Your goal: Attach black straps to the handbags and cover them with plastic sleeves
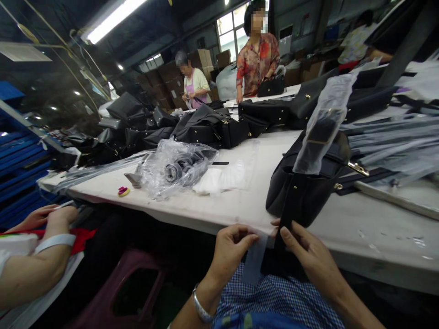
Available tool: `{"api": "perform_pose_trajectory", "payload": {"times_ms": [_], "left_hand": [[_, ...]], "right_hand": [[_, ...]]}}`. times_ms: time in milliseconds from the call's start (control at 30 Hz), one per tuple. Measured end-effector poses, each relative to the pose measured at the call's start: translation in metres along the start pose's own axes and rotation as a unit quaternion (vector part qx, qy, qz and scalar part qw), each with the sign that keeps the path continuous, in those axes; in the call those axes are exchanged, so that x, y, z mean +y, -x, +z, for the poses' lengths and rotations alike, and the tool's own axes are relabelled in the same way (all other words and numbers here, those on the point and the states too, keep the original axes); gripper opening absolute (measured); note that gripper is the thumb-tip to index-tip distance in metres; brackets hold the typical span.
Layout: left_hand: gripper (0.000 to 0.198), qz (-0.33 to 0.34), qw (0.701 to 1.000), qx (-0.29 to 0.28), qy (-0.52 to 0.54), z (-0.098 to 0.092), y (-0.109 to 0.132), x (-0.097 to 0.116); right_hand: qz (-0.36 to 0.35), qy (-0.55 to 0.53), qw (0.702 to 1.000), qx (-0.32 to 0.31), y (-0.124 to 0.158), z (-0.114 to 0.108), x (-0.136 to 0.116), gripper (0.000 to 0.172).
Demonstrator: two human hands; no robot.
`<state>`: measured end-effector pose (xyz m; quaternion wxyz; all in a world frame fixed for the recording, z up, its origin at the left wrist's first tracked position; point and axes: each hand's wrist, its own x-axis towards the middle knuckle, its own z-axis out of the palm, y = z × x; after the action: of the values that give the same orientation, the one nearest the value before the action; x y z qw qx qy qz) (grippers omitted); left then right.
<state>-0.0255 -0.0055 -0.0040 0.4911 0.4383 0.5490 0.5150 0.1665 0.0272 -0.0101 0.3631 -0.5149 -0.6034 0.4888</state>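
At the table's front edge my left hand [230, 249] pinches a strip of translucent plastic film [254, 262] that hangs over my lap. Close beside it, my right hand [307, 249] grips a black strap [287, 214], thumb on top and fingers behind. The strap runs down from a black handbag [310, 192] with gold-coloured fittings, lying on the table. A clear plastic sleeve [324, 125] covers another part of the strap above the bag, with a gold-toned buckle showing through. Strap and film overlap between my hands, so I cannot tell whether they touch.
Crumpled clear plastic with grey rolls [174, 171] lies on the white table [240, 205], left of a white cloth-like piece [219, 180]. A small yellow-and-pink roll [123, 191] is near the edge. Black bags [206, 125] line the back. A co-worker's arm [44, 260] is at left.
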Motion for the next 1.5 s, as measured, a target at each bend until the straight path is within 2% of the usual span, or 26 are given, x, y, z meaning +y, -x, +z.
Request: {"api": "perform_pose_trajectory", "payload": {"times_ms": [167,333,467,667,933,1133,1300,1400,1500], "left_hand": [[0.016,-0.007,1.000,0.007,0.000,0.002,0.005,-0.007],[0.018,-0.002,1.000,-0.012,-0.009,0.002,0.008,-0.010],[0.018,-0.002,0.999,-0.005,-0.043,0.002,0.011,-0.011],[0.016,-0.010,0.999,-0.004,-0.049,0.003,0.012,-0.009],[0.008,-0.030,0.999,-0.041,0.015,0.008,0.009,-0.005],[0.026,0.006,0.999,-0.034,0.026,0.031,-0.012,0.006],[0.029,0.038,0.997,-0.030,0.066,0.055,-0.041,0.019],[0.028,0.074,0.992,-0.043,0.088,0.063,-0.054,0.028],[0.028,0.081,0.990,-0.051,0.101,0.066,-0.061,0.034]], "right_hand": [[0.009,-0.010,0.999,-0.043,-0.008,-0.017,-0.007,0.043],[0.000,-0.106,0.993,-0.057,-0.007,-0.018,-0.007,0.039],[-0.024,-0.147,0.989,-0.022,-0.004,-0.011,-0.008,0.037],[-0.073,-0.116,0.990,0.026,-0.003,-0.001,-0.011,0.038],[-0.049,-0.098,0.994,0.024,-0.006,0.001,-0.015,0.037],[-0.073,-0.011,0.997,0.021,-0.012,-0.015,-0.012,0.041],[-0.018,-0.024,0.996,0.087,-0.014,-0.034,-0.014,0.046],[-0.025,0.014,0.994,0.104,-0.015,-0.038,-0.019,0.045],[-0.043,0.027,0.991,0.121,-0.017,-0.036,-0.024,0.041]]}}
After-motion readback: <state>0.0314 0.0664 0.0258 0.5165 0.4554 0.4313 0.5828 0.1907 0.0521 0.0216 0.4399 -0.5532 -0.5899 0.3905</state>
